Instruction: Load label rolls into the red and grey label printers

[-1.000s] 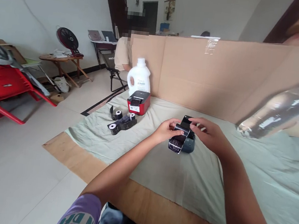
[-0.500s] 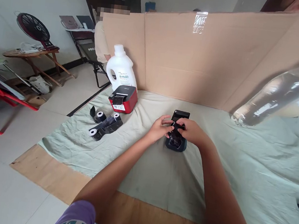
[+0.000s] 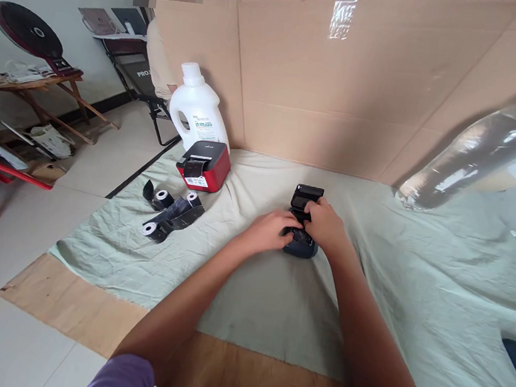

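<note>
A small dark label printer point(image 3: 306, 198) with its lid raised sits on the pale green cloth point(image 3: 276, 282). My left hand point(image 3: 268, 231) curls against its left side, fingers bent into the open bay. My right hand point(image 3: 325, 225) lies over the top of the printer body, fingers closed down on it. The black roll I had is hidden under my fingers inside the printer. Left of my hands lie black-wrapped label rolls point(image 3: 169, 212) with white cores.
A red and black label printer point(image 3: 203, 165) and a white detergent jug point(image 3: 197, 111) stand at the back left. A cardboard wall point(image 3: 345, 85) closes the far side. A clear plastic bottle point(image 3: 477, 150) hangs at the right. A seated person point(image 3: 157, 51) is behind the jug.
The black roll went from held above the printer down into its bay. Both hands lowered onto the printer. The camera tilted down and shifted.
</note>
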A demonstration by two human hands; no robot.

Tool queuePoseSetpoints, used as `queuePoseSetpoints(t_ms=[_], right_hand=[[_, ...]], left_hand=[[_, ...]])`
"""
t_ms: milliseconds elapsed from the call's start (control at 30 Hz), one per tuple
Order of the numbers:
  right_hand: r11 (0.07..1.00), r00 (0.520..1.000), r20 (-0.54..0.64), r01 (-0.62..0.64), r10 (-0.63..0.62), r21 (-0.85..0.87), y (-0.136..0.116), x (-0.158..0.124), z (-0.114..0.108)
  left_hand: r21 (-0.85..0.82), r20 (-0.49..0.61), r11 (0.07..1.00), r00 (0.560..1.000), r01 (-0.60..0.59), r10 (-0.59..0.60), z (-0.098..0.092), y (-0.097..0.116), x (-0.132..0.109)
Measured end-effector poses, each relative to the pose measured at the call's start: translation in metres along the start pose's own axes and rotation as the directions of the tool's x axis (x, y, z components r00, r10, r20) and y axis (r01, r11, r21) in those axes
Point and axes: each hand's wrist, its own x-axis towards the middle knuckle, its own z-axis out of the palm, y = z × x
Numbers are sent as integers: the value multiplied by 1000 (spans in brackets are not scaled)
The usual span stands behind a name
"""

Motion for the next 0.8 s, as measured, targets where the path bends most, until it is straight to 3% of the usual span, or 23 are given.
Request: queuePoseSetpoints(t_ms=[100,267,433,600,667,733,800], right_hand=[[995,999,-15,-41,42,86,8,0,-10],[963,955,-286,-4,83,269,25,7,-12],[928,993,-111,-4,48,372,32,8,-10],[924,995,-75,-32,66,380,35,0,-27],[928,999,38,-32,19,372,36,-3,-35],[934,980,198,-53,-19,354,38,-6,-42],[941,957,287,-66,-35,333,39,-7,-45]], left_hand=[[196,62,980,998,-28,16,-5,11,-5],[393,133,918,991,-59,7,-16,26,-14],[417,197,909,979,-30,-58,-19,34,-16],[399,242,917,964,1,-106,-21,37,-15],[391,244,920,961,22,-127,-20,36,-15],[375,240,926,960,47,-145,-19,34,-16],[343,227,936,961,73,-158,-18,32,-17]])
